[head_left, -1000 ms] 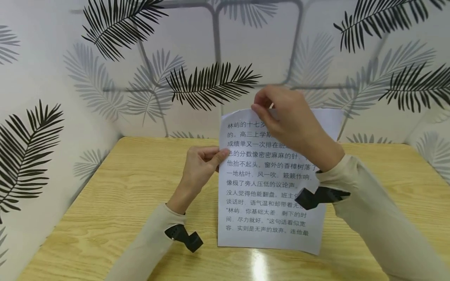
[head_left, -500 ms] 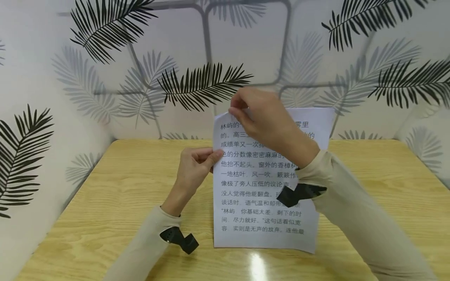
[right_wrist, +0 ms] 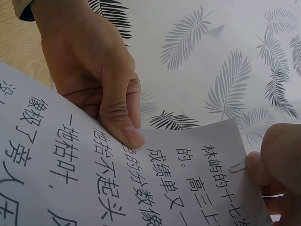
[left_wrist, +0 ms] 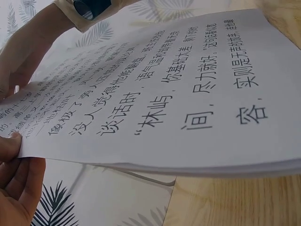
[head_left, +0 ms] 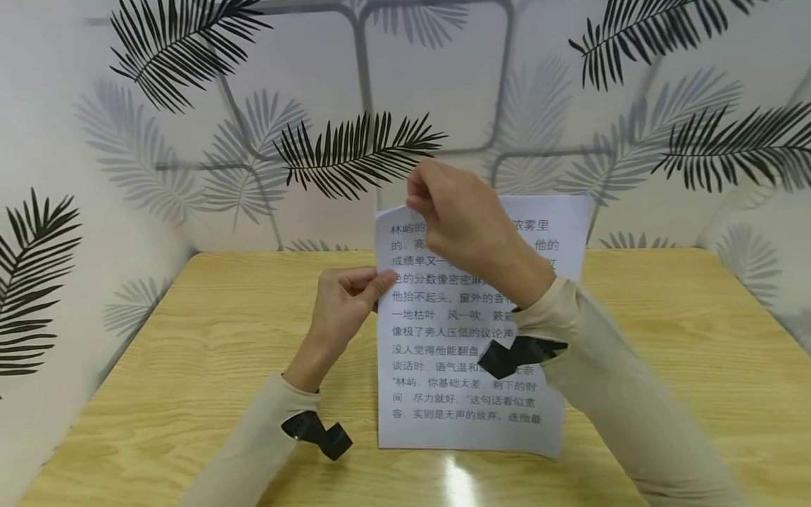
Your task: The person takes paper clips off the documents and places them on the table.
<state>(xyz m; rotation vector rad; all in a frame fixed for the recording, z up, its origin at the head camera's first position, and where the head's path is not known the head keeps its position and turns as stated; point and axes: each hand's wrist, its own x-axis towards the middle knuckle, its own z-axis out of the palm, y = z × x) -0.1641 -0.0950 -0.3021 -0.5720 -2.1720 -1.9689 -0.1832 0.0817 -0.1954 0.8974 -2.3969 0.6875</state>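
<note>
Hands [head_left: 338,299] [head_left: 465,218] in pinches at edges of printed paper [head_left: 437,359], wood-grain table [head_left: 215,352] below, leaf-patterned wall [head_left: 304,70] behind.

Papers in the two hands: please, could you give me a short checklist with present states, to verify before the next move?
1. Left hand grips the left edge of the papers, thumb in front: ok.
2. Right hand is at the paper clip, near the top left corner: ok.
3. Paper clip fully pushed on: cannot tell, the fingers cover part of it.
4. Printed side faces the person, text upright in the head view: ok.
5. Sheet edges flush: not ok, the layers look slightly apart along the left side in the left wrist view.
6. Bottom edge resting on the table: cannot tell.
</note>
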